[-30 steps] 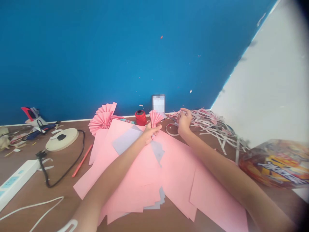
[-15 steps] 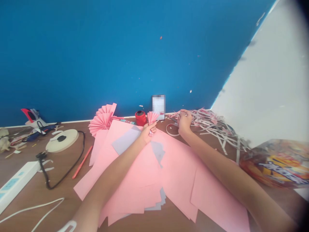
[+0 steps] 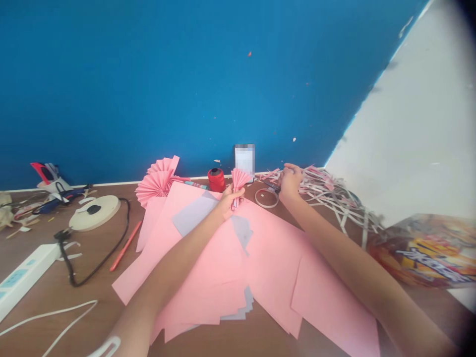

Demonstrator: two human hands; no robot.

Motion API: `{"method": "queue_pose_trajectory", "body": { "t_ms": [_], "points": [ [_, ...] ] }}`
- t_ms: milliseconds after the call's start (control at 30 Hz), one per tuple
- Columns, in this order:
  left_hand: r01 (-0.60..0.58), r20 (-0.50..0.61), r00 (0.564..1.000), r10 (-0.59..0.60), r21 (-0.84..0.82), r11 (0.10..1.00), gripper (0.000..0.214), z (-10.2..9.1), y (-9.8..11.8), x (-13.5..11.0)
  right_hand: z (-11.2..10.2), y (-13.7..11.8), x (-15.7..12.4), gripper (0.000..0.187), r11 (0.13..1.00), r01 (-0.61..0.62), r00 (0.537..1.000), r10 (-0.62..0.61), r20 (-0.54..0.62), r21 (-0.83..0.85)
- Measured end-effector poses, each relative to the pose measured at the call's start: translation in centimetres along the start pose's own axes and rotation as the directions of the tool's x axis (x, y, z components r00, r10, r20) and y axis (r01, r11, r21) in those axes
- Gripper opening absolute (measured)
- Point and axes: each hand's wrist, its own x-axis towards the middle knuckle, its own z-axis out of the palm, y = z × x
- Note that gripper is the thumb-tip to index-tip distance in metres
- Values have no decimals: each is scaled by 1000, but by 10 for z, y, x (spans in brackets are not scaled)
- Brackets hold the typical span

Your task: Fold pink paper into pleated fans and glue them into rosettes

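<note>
Pink paper rosette (image 3: 158, 181) at 11 o'clock, left hand (image 3: 227, 201) closed around pleated pink paper fan (image 3: 238, 182) at 12 o'clock, above loose pink paper sheets (image 3: 208, 277), right hand (image 3: 290, 181) curled shut at 1 o'clock, anything held hidden, just beside dark-handled scissors (image 3: 270, 185), shredded paper strips (image 3: 330, 193) at 2 o'clock

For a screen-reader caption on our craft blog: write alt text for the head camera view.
A person's left hand holds a small pleated pink paper fan above overlapping pink sheets, while the right hand is at the edge of a heap of paper strips. A larger pink paper rosette and a red spool sit by a blue wall.
</note>
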Motion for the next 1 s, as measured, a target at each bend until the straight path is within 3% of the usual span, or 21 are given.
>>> {"method": "queue_pose_trajectory", "body": {
  "t_ms": [100, 167, 267, 333, 367, 433, 600, 733, 833, 1000],
  "points": [
    [7, -17, 1000, -7, -18, 1000, 40, -1, 0, 1, 0, 4, -6, 11, 985, -71, 997, 71, -5, -155],
    [24, -16, 1000, -25, -14, 1000, 38, -1, 0, 2, -1, 3, -11, 9, 897, 50, 992, 5, 123, -440],
    [41, -8, 999, -41, 5, 999, 36, -2, 0, 2, -1, -1, -20, 7, 546, 371, 922, -118, 369, -751],
    [38, -9, 999, -37, 8, 999, 36, -2, 0, 3, 0, -3, -26, 11, 369, 501, 864, -173, 472, -782],
    [37, -14, 999, -37, 5, 999, 36, -2, 0, 3, 2, -4, -28, 13, 326, 546, 837, -187, 514, -772],
    [43, -17, 999, -43, 1, 999, 34, -2, 0, 3, 5, -5, -32, 17, 332, 618, 783, -174, 598, -713],
    [59, 11, 998, -59, 24, 998, 31, -3, 0, 3, 11, -6, -38, 27, 582, 680, 591, -76, 803, -446],
    [66, 7, 998, -66, 41, 997, 32, -3, 0, 4, 12, -6, -42, 21, 645, 674, 472, -1, 882, -360],
    [63, 2, 998, -63, 50, 997, 28, -5, -2, 6, 11, -4, -41, 19, 655, 671, 438, 26, 898, -347],
    [73, -10, 997, -73, 114, 991, 18, -10, -6, 8, 9, 0, -39, 14, 602, 736, 397, -13, 918, -311]
  ]
}}
